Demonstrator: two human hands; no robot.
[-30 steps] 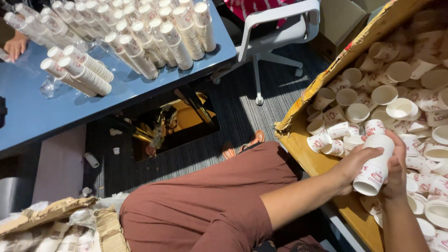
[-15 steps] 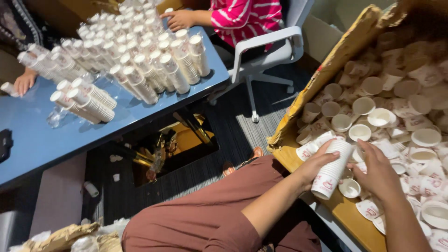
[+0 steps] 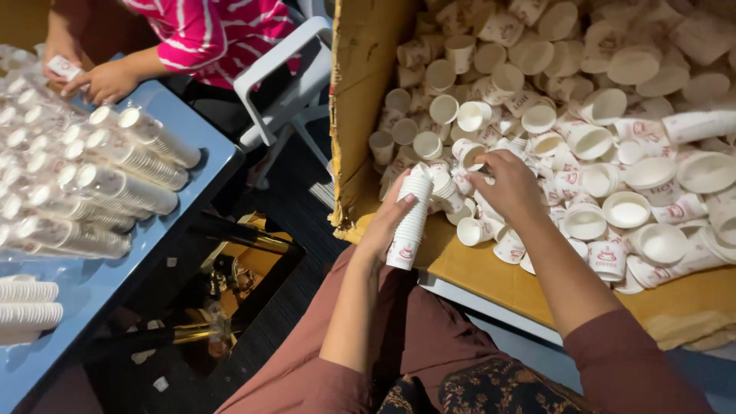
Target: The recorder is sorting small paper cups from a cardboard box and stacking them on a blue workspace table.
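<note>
My left hand (image 3: 392,222) grips a tall stack of small white paper cups (image 3: 410,221) with red prints, held upright at the near edge of a big cardboard box (image 3: 360,115). My right hand (image 3: 510,188) reaches into the box, its fingers closed around a loose white cup (image 3: 469,157) in the heap. Several loose cups (image 3: 598,138) lie in all directions across the box, some on their sides, some mouth up.
A blue table (image 3: 100,284) at the left carries several plastic-wrapped sleeves of cups (image 3: 115,184) and bare stacks (image 3: 27,303). Another person in a pink striped top (image 3: 222,34) sits behind it on a white chair (image 3: 287,84), hands (image 3: 103,80) on the table.
My view has swung right and closer onto the box. My left hand keeps the stack while my right hand has moved off the stack and into the loose cups.
</note>
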